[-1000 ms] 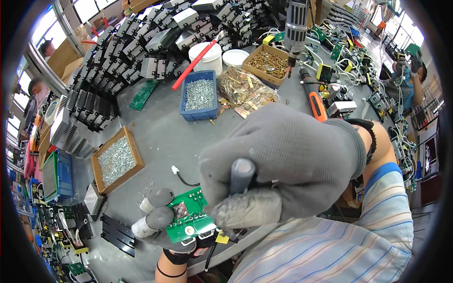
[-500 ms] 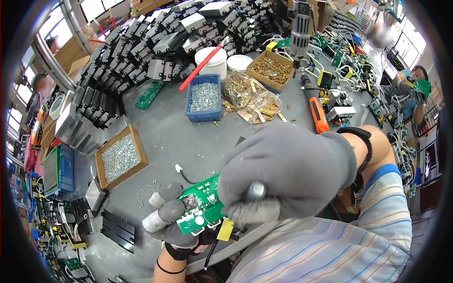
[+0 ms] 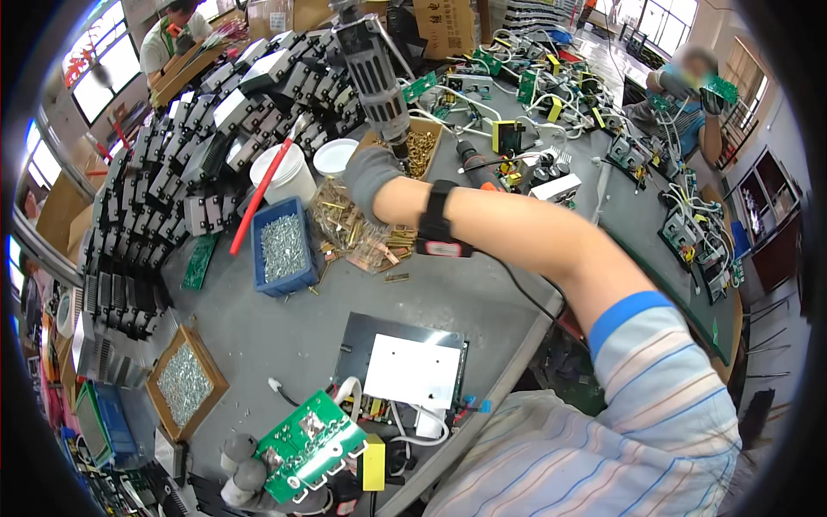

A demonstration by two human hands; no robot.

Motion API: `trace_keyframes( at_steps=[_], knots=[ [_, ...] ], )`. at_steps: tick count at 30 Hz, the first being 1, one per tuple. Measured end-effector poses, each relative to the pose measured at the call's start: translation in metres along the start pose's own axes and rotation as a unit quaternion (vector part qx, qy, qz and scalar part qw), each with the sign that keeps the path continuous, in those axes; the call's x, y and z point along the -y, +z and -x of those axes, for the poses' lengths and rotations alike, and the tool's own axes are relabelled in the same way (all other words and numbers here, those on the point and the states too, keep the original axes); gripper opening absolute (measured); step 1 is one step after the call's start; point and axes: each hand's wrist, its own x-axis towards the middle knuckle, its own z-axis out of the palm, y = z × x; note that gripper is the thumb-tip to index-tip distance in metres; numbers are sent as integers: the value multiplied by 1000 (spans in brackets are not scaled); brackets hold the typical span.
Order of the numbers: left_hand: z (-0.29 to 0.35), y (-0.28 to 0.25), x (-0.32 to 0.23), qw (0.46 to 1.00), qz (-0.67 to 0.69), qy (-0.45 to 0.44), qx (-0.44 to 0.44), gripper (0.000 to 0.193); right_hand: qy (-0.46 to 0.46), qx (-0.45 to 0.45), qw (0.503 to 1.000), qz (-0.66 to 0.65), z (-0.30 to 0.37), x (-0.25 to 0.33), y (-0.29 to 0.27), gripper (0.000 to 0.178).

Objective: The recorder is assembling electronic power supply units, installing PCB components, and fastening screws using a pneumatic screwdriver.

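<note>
My left hand, in a grey glove with pale fingertips, grips a green circuit board by its left edge near the table's front. White wires and a yellow-wrapped part show beside the board. My right hand, also gloved in grey, is stretched far forward at a cardboard box of brass-coloured small parts. Right by it hangs a grey electric screwdriver, its lower tip beside the glove. The right fingers are hidden behind the back of the hand. A dark plate bearing a white sheet lies right of the board.
A blue bin of silver screws stands beside bagged brass standoffs and a white bucket with a red-handled tool. Another screw box sits left. Heat sinks pile behind. A co-worker holds a board at far right.
My right hand has left the circuit board and reached forward to the brass parts box. My left hand still holds the board. The view has shifted, uncovering the plate with the white sheet.
</note>
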Motion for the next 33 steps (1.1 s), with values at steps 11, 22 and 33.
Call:
trace_keyframes(
  at_steps=[11,22,33],
  knots=[
    [-2,-4,9,999,-27,24,3,1,50,26,988,-147,-36,-95,55,21],
    [-5,2,8,995,-57,85,18,6,-38,95,968,-228,126,-59,41,19],
    [-4,9,-4,999,-19,48,14,7,-484,-173,771,-377,193,36,-106,23]
  ],
)
